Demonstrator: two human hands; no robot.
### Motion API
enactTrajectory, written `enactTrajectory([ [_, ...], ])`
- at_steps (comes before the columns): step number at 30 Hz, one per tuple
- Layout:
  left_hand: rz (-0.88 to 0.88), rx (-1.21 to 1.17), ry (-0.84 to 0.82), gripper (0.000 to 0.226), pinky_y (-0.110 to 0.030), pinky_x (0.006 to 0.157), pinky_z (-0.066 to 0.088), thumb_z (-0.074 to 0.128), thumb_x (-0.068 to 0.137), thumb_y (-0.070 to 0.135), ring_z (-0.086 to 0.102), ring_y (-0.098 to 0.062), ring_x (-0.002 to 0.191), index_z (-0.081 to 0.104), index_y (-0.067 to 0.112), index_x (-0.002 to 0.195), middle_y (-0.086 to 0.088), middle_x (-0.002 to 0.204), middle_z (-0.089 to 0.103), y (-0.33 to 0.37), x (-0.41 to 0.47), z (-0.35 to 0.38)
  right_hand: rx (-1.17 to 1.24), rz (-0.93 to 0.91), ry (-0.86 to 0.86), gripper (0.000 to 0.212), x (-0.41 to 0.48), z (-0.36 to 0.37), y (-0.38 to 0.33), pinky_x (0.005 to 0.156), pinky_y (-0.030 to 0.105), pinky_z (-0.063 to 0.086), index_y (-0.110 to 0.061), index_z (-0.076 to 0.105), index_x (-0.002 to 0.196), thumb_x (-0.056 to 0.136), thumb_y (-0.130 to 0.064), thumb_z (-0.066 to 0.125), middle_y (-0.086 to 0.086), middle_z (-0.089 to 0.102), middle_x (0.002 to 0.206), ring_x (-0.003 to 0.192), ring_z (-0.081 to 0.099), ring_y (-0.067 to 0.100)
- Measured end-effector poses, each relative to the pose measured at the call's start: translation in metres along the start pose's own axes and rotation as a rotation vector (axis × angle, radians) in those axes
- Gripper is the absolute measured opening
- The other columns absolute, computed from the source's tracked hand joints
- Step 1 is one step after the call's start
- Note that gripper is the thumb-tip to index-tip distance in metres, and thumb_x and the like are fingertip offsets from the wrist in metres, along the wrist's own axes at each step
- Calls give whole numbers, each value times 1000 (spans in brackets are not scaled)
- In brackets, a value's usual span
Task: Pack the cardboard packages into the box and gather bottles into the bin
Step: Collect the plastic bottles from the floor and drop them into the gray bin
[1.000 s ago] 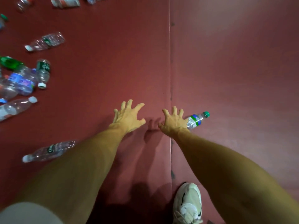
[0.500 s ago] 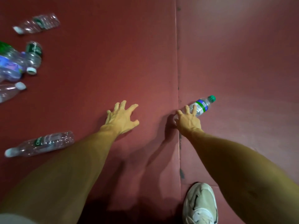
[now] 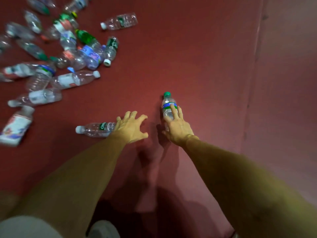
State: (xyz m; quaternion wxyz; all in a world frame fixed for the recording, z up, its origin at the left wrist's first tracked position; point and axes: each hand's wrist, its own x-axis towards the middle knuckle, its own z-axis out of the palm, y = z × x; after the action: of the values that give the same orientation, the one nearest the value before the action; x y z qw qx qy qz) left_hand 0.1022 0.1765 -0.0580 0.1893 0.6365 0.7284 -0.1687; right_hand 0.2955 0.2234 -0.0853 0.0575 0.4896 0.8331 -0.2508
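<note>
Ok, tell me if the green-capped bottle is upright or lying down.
Lying down: the green-capped bottle is flat on the red floor, right hand touching it.

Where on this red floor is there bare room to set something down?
Bare: the wide red floor beyond and right of the green-capped bottle under the right hand. Crowded: the bottle pile at upper left, and the white-capped bottle at the left hand.

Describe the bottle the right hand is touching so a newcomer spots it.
On the red floor, right of the bottle heap, two bottles lie apart near the hands. The target bottle lies under the right hand. Unlike the white-capped bottle by the left hand, it has a green cap and a blue-and-green band.
</note>
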Motion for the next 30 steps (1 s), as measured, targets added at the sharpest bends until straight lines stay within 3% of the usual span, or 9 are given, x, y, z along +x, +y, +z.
enactTrajectory([
  [3, -93, 33, -53, 88, -58, 115, 22, 64, 79, 62, 11, -33, 149, 20, 41, 153, -8, 163, 14, -32, -7, 7, 23, 1, -71, 79, 16, 10, -25, 96, 54, 50, -31, 22, 155, 90, -19, 63, 10, -19, 164, 151, -15, 37],
  [8, -181, 4, -158, 96, -63, 115, 22, 69, 87, 49, 0, -39, 151, 5, 36, 157, -9, 165, 3, -51, -15, 26, 27, 41, -184, 99, 21, 16, -39, 104, 53, 42, -33, 3, 159, 84, -22, 67, 10, -18, 164, 151, 1, 37],
  [11, -119, -3, -59, 75, -59, 108, 37, 62, 92, 33, 15, -39, 145, 18, 35, 153, -8, 157, 22, -53, -14, 39, -6, 64, -179, 99, 20, 17, -38, 98, 48, 45, -32, 5, 158, 82, -21, 67, 11, -15, 164, 146, 18, 37],
  [14, 4, -2, 18, 64, -59, 106, 37, 61, 86, 27, 20, -35, 142, 34, 35, 143, -5, 148, 32, -48, -12, 43, -68, 85, -161, 99, 19, 15, -30, 94, 46, 46, -31, 8, 156, 81, -27, 72, 11, -11, 163, 138, 28, 37],
  [18, 299, -15, 127, 41, -51, 106, 36, 68, 77, 42, 28, -26, 138, 56, 27, 113, -5, 136, 40, -37, -7, 41, -71, 118, -122, 94, 15, 8, -12, 92, 45, 45, -28, 15, 153, 79, -33, 73, 12, -3, 162, 132, 35, 38],
  [21, 278, -124, 226, 40, -45, 100, 44, 70, 77, 54, 34, -22, 128, 56, 22, 97, -5, 129, 40, -29, -3, 39, -43, 125, -121, 89, 15, 2, -3, 95, 47, 44, -29, 17, 154, 80, -29, 67, 13, 2, 162, 129, 41, 40],
  [23, 200, -151, 240, 46, -47, 106, 41, 68, 81, 57, 26, -24, 137, 57, 19, 105, -8, 138, 35, -25, -1, 40, -25, 126, -131, 89, 16, -2, 2, 96, 46, 43, -32, 16, 154, 80, -30, 66, 13, 4, 161, 127, 45, 40],
  [26, 5, -132, 176, 70, -52, 116, 26, 63, 85, 62, 0, -35, 150, 43, 22, 139, -18, 161, 2, -23, 2, 41, -28, 145, -159, 94, 16, -4, 10, 98, 45, 43, -40, 10, 156, 81, -34, 67, 12, 2, 161, 128, 47, 39],
  [30, -190, -369, -26, 92, -51, 109, 39, 71, 84, 53, 36, -44, 138, 16, 35, 154, -11, 162, -22, -14, 4, 34, -45, 153, -151, 89, 14, -3, 9, 101, 47, 42, -43, 6, 157, 89, -50, 64, 13, 4, 162, 133, 43, 38],
])
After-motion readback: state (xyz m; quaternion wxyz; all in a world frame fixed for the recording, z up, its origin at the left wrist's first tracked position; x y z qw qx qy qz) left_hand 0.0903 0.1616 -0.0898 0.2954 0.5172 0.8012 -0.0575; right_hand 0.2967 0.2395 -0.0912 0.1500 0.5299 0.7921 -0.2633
